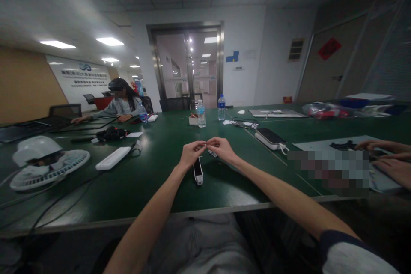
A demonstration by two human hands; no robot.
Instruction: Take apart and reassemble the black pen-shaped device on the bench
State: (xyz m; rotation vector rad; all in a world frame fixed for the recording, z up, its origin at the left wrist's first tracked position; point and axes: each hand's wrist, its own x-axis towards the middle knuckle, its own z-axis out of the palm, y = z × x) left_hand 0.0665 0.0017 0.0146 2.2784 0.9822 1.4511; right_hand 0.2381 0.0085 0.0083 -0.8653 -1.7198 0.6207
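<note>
On my feed, a black-and-white handheld device (198,171) lies on the green table (154,192) just below my hands, with a small white-and-black piece (212,153) beside the right hand (223,150). Both arms reach forward, and the left hand (194,155) meets the right. Their fingertips (201,146) are closed, pinching a tiny item (205,144) too small to identify. Beyond lie two white devices (113,158), one desk fan (48,165) and three water bottles (201,113). Another person's two hands (385,158) work at right, and one seated person (122,102) sits far left.
</note>
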